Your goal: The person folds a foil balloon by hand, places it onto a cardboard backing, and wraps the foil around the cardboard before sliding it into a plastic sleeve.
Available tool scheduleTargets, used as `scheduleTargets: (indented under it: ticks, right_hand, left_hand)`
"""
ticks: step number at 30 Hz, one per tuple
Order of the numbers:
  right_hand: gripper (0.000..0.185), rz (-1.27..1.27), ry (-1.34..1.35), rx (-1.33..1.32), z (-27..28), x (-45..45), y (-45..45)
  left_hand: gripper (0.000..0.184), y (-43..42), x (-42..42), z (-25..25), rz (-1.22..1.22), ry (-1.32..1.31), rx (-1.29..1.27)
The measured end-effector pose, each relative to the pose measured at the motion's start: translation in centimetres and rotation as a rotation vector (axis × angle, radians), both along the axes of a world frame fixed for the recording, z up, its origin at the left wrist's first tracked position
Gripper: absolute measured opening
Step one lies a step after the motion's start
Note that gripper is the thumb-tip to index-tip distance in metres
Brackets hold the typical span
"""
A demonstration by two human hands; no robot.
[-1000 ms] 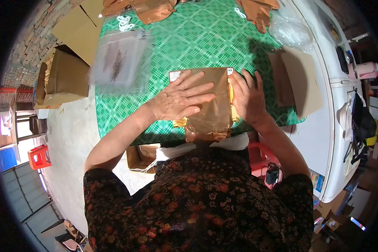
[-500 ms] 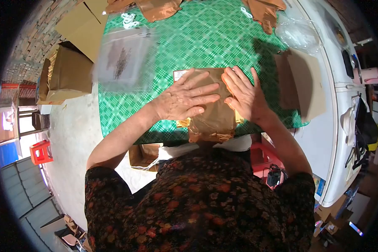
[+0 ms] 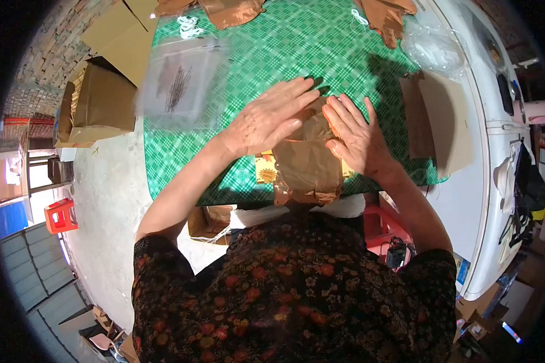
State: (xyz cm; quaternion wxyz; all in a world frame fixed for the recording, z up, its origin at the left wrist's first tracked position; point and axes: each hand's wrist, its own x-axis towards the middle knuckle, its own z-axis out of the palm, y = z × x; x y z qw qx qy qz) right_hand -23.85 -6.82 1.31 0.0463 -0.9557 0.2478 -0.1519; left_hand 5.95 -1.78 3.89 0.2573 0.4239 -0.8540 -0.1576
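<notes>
A folded piece of sheer brown, stocking-like fabric (image 3: 309, 169) lies near the front edge of the green checked table (image 3: 266, 54). Beneath it, a printed card (image 3: 265, 169) shows yellow parts at the sides. My left hand (image 3: 269, 118) is over the upper left of the fabric, fingers stretched out and pointing up and right; whether it presses down I cannot tell. Flat along the fabric's right edge rests my right hand (image 3: 358, 139), fingers extended and thumb apart. Neither hand grips anything.
Clear plastic sleeves (image 3: 184, 81) lie at the table's left. More brown fabric (image 3: 230, 12) and white cord (image 3: 189, 27) are at the far edge. A crumpled plastic bag (image 3: 433, 48) and a cardboard sheet (image 3: 445, 124) lie right. Cardboard boxes (image 3: 103, 103) stand left.
My left hand has moved up and slightly right across the fabric, its fingers now closer together, uncovering more of the fabric's lower left. My right hand has stayed nearly in place.
</notes>
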Motion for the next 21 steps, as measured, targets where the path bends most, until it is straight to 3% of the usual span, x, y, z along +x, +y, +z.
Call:
scheduleTargets:
  ticks: [6,21]
  right_hand:
    - [0.072,-0.009,0.013,-0.009,0.1,0.1,-0.1]
    - [0.071,0.026,0.103,0.038,0.9,-2.1,5.4]
  left_hand:
    - [0.061,-0.3,0.0,-2.4,-0.045,-0.295,-0.06]
    - [0.063,-0.1,-0.3,-2.4,-0.035,-0.309,-0.075]
